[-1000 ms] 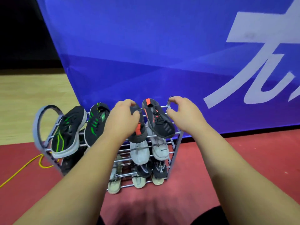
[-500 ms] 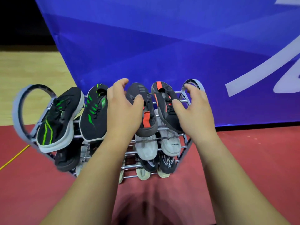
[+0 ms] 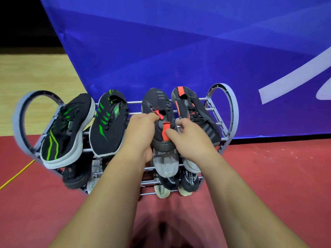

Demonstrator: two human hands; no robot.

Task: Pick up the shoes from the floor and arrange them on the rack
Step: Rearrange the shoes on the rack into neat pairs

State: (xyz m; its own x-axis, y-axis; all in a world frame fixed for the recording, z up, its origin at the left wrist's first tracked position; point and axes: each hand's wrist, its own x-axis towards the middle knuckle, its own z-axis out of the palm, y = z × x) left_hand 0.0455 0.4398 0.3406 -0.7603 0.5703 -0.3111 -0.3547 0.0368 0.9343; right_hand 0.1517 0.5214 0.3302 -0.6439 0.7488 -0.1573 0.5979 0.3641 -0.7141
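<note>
While both hands worked on one dark grey shoe with red tabs (image 3: 157, 120) on the top tier of the rack (image 3: 231, 108), its heel hung over the front bar, probably so it could be squared with its mate (image 3: 195, 115), which lay just beside it at three o'clock. The left hand (image 3: 141, 135) was closed around the shoe's collar and near side. The right hand (image 3: 189, 138) pinched the red heel tab, likely to pull the shoe straight. At nine o'clock the two black shoes with green stripes (image 3: 107, 126) already rested on the same tier, toes toward the blue banner (image 3: 179, 51). Grey and black pairs filled the lower tiers. No shoes showed on the red floor (image 3: 268, 176), so the arranging seemed nearly done.
</note>
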